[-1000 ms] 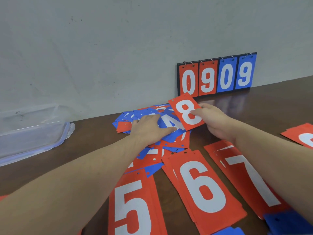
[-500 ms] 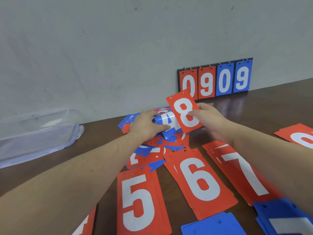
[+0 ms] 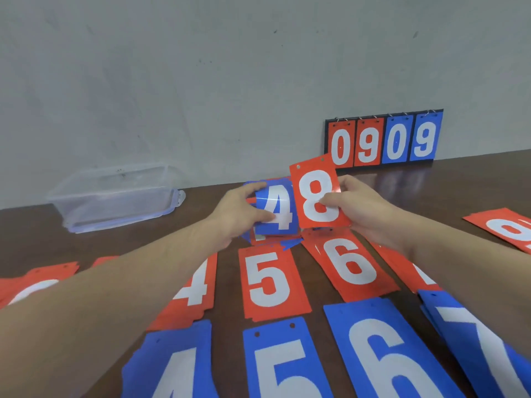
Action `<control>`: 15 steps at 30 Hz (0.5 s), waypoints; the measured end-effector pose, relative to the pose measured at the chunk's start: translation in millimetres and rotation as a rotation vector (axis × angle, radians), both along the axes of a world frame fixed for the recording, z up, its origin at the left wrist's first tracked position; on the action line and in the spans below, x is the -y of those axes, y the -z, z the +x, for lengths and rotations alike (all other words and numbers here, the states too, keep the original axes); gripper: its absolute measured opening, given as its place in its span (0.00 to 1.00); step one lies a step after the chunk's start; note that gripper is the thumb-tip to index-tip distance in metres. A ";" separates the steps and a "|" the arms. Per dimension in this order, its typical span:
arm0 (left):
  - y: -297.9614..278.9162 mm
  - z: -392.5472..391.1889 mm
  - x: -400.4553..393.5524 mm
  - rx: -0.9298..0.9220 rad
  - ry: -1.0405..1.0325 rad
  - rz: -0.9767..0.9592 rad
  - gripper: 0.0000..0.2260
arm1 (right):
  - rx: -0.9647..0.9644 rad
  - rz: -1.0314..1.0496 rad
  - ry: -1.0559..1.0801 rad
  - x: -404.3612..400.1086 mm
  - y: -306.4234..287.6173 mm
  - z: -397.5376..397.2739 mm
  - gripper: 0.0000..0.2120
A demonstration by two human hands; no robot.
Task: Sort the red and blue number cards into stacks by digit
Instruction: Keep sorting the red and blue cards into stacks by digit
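Before the scoreboard, my left hand gripped blue 4, right hand pinched red 8; each belonged squarely on its matching stack.

Head view: looks forward-down, close over table.

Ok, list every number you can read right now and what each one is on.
"0909": scoreboard against the wall, red 0 9, blue 0 9.
"8": red card in the right hand.
"4": blue card in the left hand.
"4", "5", "6": red stacks on the table.
"4", "5", "6": blue stacks nearest the camera.
Far-left, far-right and arm-covered cards: digits cut off, unreadable.
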State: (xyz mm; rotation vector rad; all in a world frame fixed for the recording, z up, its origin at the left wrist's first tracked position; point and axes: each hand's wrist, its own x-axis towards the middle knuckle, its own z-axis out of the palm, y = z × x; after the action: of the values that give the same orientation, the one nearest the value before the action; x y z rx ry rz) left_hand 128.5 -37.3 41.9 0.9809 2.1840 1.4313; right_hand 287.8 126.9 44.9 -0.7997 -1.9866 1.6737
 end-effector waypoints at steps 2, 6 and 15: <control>-0.8 5.9 20.2 0.040 0.014 -0.021 0.34 | -0.002 -0.006 -0.032 10.7 1.2 4.7 0.21; -2.7 15.0 60.5 0.135 0.041 0.014 0.40 | 0.015 -0.007 -0.084 27.9 3.6 10.3 0.28; -5.3 18.7 144.1 0.262 -0.122 0.151 0.24 | 0.075 0.005 -0.100 72.2 -4.2 10.6 0.15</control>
State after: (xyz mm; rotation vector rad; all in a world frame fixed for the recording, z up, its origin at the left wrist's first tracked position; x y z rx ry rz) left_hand 147.2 -181.4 47.2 0.6709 1.9972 1.6966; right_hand 298.4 54.6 49.1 -0.7840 -2.1134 1.7172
